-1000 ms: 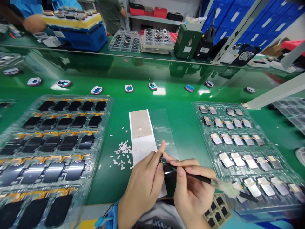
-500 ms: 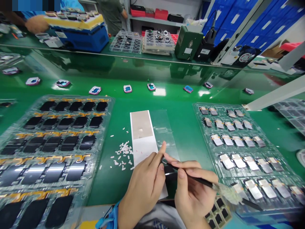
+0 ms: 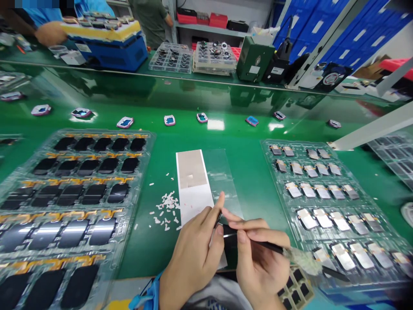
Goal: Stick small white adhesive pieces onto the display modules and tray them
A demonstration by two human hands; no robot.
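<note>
My left hand (image 3: 193,254) is closed, its thumb and fingers pinching a small black screen part (image 3: 229,247) over the near end of a white backing strip (image 3: 193,189). My right hand (image 3: 261,258) grips black tweezers (image 3: 277,249), whose tip meets the part between my two thumbs. A clear film strip (image 3: 222,174) lies beside the white strip. Small white peeled scraps (image 3: 165,206) lie scattered left of the strip.
A clear tray of black screens (image 3: 74,193) fills the left side. A clear tray of small silver parts (image 3: 325,198) stands on the right. Pink-framed parts (image 3: 169,120) ride the green belt beyond. Across the bench another person's hand (image 3: 48,32) rests by a blue machine (image 3: 106,43).
My right hand's fingers have curled a little tighter and the tweezers have dropped slightly. The pink-framed parts on the belt have drifted left.
</note>
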